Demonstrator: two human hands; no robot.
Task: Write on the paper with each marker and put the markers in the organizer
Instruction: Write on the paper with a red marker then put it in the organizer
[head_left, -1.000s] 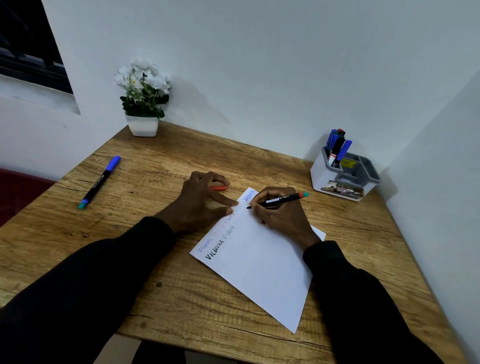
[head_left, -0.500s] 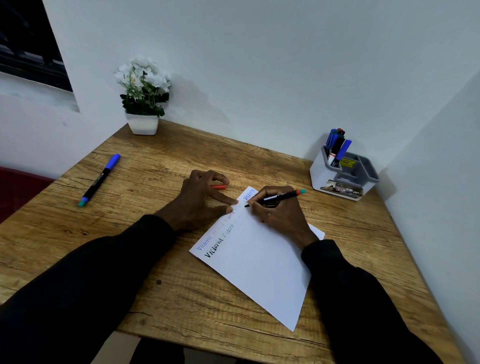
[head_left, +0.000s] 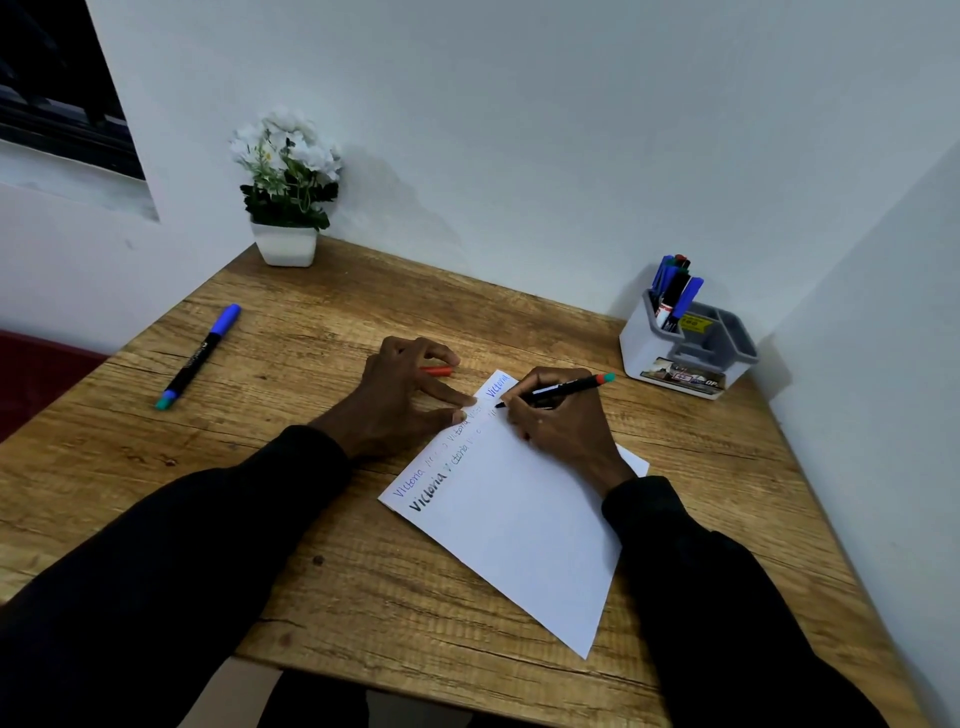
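On the wooden desk (head_left: 363, 597), writing was under way: the right hand (head_left: 563, 423) gripped a black marker (head_left: 563, 388), tip touching the paper (head_left: 519, 535) near its far corner. The left hand (head_left: 402, 402) pressed spread fingertips on the sheet's edge; whether it also held the red cap (head_left: 440, 370) was unclear. Next, probably, capping the marker and carrying it to the organizer (head_left: 644, 348), far right. A blue-capped marker (head_left: 197, 358) lay far left.

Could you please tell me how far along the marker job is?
Done: several markers stand in the organizer, and the paper carries written words. In hand: the right hand writes with a black marker; the left hand holds a red cap. Left: one blue-capped marker lies on the table.
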